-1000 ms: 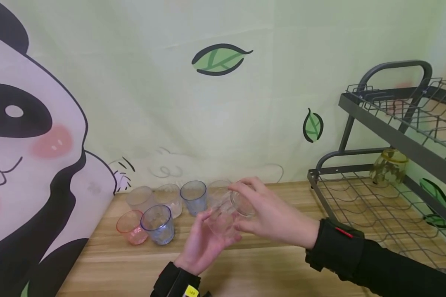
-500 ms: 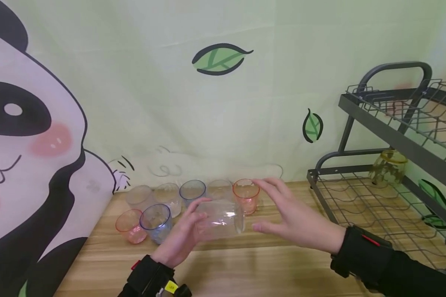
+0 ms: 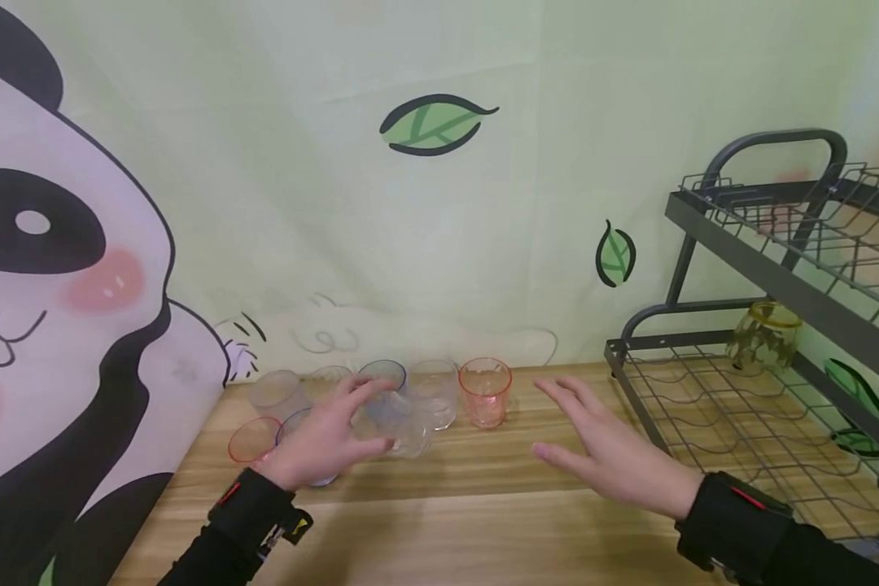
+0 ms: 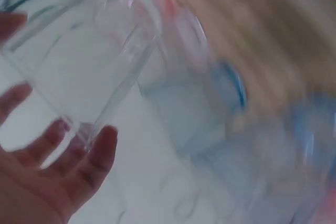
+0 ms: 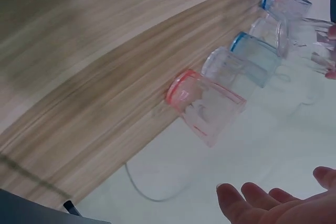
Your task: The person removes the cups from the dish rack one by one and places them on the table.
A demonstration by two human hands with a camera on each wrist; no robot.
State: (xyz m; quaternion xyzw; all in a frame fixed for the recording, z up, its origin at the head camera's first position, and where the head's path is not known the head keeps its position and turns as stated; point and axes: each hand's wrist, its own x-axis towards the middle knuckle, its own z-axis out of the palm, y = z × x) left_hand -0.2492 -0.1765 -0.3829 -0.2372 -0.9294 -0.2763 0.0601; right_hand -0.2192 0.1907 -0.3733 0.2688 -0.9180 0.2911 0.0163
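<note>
My left hand (image 3: 330, 435) grips a clear drinking glass (image 3: 410, 431) near one end, above the wooden table. In the left wrist view the fingertips lie along that end of the clear glass (image 4: 89, 56), and its thick base points away from them. My right hand (image 3: 618, 460) is spread and holds nothing; nearest to it stands a red-rimmed glass (image 3: 486, 395). Behind the held glass are a clear glass (image 3: 439, 391) and a blue-rimmed glass (image 3: 382, 373). The left hand partly hides another blue-rimmed glass (image 3: 291, 425) and another red-rimmed glass (image 3: 252, 439).
Two more clear glasses, one at the back left (image 3: 277, 392), stand by the printed cloth backdrop (image 3: 483, 244). A dark two-tier wire rack (image 3: 703, 382) stands on the right, with a yellow-rimmed glass (image 3: 764, 338) on its lower shelf. The wooden table (image 3: 483, 529) extends in front.
Both hands were at the clear glass; the right hand has let go and moved right. The left hand has carried the glass leftward and turned it from lying sideways.
</note>
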